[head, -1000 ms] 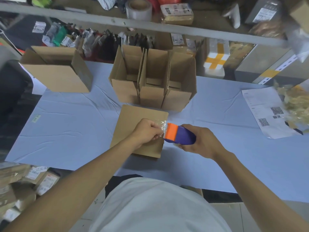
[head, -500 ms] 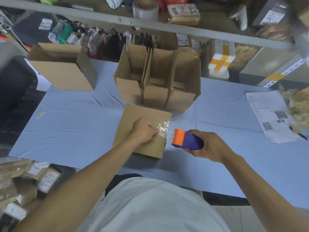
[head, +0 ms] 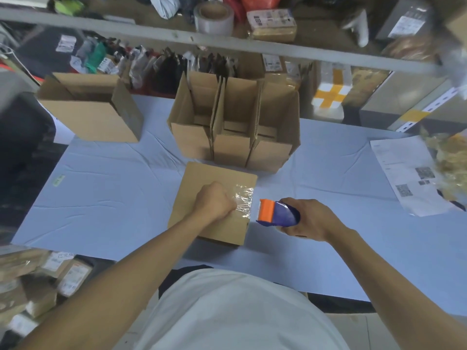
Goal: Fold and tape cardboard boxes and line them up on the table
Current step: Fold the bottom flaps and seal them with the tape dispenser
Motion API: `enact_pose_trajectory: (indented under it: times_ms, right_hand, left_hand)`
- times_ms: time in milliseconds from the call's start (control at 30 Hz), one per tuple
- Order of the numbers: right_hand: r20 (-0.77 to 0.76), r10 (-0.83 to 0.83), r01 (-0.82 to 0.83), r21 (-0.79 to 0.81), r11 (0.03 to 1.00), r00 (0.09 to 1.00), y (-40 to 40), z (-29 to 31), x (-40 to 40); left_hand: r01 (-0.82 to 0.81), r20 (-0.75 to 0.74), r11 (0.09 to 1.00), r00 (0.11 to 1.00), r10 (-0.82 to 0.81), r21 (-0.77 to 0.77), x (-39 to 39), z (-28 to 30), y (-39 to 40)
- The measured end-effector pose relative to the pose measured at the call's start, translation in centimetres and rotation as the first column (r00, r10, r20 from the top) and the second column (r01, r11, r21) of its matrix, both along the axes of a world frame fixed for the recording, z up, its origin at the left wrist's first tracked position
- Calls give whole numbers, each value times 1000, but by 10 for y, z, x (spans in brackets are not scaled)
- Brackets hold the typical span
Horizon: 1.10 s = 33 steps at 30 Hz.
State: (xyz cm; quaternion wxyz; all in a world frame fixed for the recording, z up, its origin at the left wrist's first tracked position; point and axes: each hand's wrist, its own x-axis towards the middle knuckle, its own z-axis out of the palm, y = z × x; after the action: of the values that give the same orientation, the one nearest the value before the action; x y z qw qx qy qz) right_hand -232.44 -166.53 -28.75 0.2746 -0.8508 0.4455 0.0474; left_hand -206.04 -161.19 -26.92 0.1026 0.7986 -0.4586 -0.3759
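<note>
Cardboard box [head: 202, 195] on blue-clothed table [head: 106, 193]

No text can be read: the printed sheet [head: 409, 178] on the table [head: 106, 203] shows QR codes, its lines too small.

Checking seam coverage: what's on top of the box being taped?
On the box: left hand pressing crinkled clear tape near its right edge. The seam beneath hand and tape is hidden.

Single head view, looking steeply down, close over table [head: 106, 210].
</note>
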Motion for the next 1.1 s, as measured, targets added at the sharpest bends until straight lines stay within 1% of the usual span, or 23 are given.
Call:
enact_pose_trajectory:
  times_ms: [100,133,167,200,233,267,300,333,367,400,433,467,500,533,567,700,767,867,933,1100]
  right_hand:
    - [11,-19,19,12,1000,1000,1,-4,-3]
    - [9,-18,18,12,1000,1000,2,-6,-3]
    - [2,-11,11,12,1000,1000,2,-7,-3]
    - [-10,1,-1,13,1000,1000,3,-8,-3]
    - [-20,11,-11,16,1000,1000,3,-9,-2]
    - [-22,16,-16,20,1000,1000,3,-9,-1]
    - [-19,19,-19,23,1000,1000,3,-9,1]
    - [-19,25,-24,25,999,1000,3,-10,2]
    - [-27,34,-34,24,999,999,3,-10,4]
    - [-39,43,-43,25,999,998,3,-10,5]
    - [-46,49,-47,28,998,998,3,-9,5]
    - [-43,48,-46,33,998,998,3,-9,6]
    - [-35,43,-42,38,998,998,3,-8,6]
    - [-28,39,-37,44,998,999,3,-8,5]
    - [-22,36,-35,48,998,999,4,-9,5]
    - [22,-10,9,48,999,1000,6,-8,-5]
    - [23,-25,24,42,999,999,7,-5,-12]
    - [-4,-14,14,55,998,1000,9,-4,-20]
    - [-24,-7,8,66,998,1000,12,-4,-17]
    - [-124,-30,51,173,984,992,8,-4,15]
  left_hand:
    - [50,29,998,998,-51,34,-1,-3,-3]
    - [68,63,996,995,-71,54,-2,-4,-5]
    - [94,128,992,986,-104,83,-3,-4,-6]
    - [129,225,984,962,-153,120,-2,-3,-7]
    - [173,328,975,921,-210,140,-1,-2,-8]
    - [250,397,962,876,-273,111,-1,-2,-9]
    - [372,394,928,849,-352,27,-1,-4,-11]
    - [516,325,853,823,-467,-80,-3,-7,-11]
    - [628,238,757,775,-586,-180,-4,-8,-10]
    - [687,162,683,725,-670,-249,-6,-8,-8]
    - [689,100,664,712,-695,-290,-7,-10,-7]
    - [652,58,689,738,-672,-318,-8,-12,-6]
    - [597,27,732,780,-625,-328,-8,-14,-6]
    - [556,8,766,811,-585,-323,-7,-16,-7]
    - [545,11,781,822,-569,-307,-7,-18,-7]
    - [594,46,757,794,-607,-270,-9,-20,-12]
    - [598,42,763,793,-608,-246,-10,-18,-14]
    - [592,31,775,799,-601,-222,-9,-19,-17]
    - [615,48,761,783,-620,-209,-11,-18,-15]
    - [644,65,735,760,-647,-210,-12,-20,-11]
